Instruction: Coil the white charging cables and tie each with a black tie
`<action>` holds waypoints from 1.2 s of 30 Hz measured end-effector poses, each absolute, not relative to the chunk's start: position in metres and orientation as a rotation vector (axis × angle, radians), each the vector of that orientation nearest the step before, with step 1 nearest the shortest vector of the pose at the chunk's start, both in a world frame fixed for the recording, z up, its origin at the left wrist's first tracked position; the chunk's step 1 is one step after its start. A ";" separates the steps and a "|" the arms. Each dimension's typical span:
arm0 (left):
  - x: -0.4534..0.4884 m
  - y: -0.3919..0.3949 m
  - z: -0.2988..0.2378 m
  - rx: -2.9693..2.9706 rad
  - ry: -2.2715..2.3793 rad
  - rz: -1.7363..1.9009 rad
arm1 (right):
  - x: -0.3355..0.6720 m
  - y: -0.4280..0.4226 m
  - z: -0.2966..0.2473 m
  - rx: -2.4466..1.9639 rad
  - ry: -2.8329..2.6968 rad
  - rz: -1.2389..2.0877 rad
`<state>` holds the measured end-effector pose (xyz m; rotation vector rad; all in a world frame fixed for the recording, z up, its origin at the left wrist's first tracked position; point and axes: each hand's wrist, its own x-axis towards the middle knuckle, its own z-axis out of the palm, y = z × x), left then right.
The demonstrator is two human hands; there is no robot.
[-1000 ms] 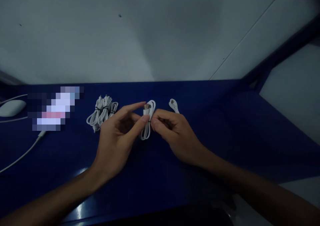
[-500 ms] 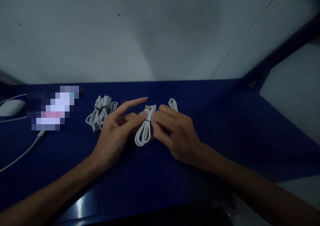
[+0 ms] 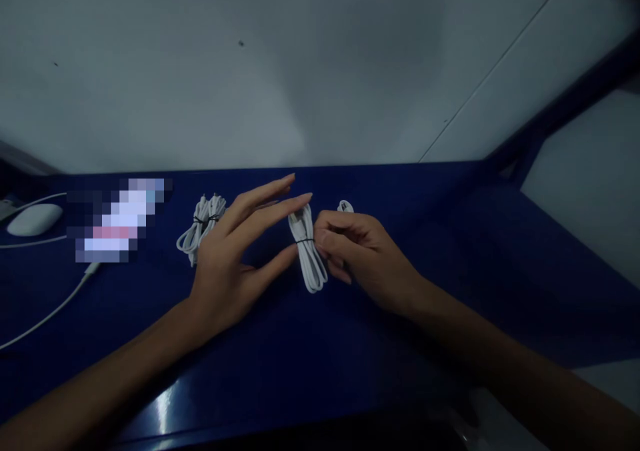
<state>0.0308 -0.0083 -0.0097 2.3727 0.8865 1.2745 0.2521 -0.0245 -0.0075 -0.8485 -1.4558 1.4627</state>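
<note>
A coiled white USB cable [image 3: 313, 268], bound at its middle by a thin black tie [image 3: 305, 240], is between my two hands over the blue table. My right hand [image 3: 363, 251] is closed at the bundle's right side, pinching it at the tie; what exactly lies between its fingertips is hidden. My left hand [image 3: 235, 258] has its fingers stretched out and apart. Its thumb tip touches the bundle's left edge near the tie, and a fingertip lies by the upper end. Behind the left hand lie several similar tied white cables [image 3: 203, 221], partly covered.
Another white cable [image 3: 345, 206] shows just beyond my right hand. At the left lie a blurred-out phone-like device [image 3: 117, 221] with a white cord [image 3: 55, 311] plugged in and a white rounded object [image 3: 35, 220]. A pale wall [image 3: 200, 104] borders the blue table [image 3: 310, 364] at the back.
The coiled cable has turned, its lower loops swinging right. My left thumb and fingers have spread from their pinch on it. My right hand stays closed at the tie.
</note>
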 end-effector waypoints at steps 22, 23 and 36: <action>0.042 -0.019 -0.019 1.306 0.848 1.113 | 0.246 -0.029 -0.009 -0.969 -1.747 1.048; 0.042 -0.018 -0.017 1.263 0.826 1.107 | 0.245 -0.030 -0.008 -0.959 -1.786 0.985; 0.034 -0.018 -0.016 2.313 0.870 1.222 | 0.252 -0.021 -0.019 -0.875 -1.338 1.540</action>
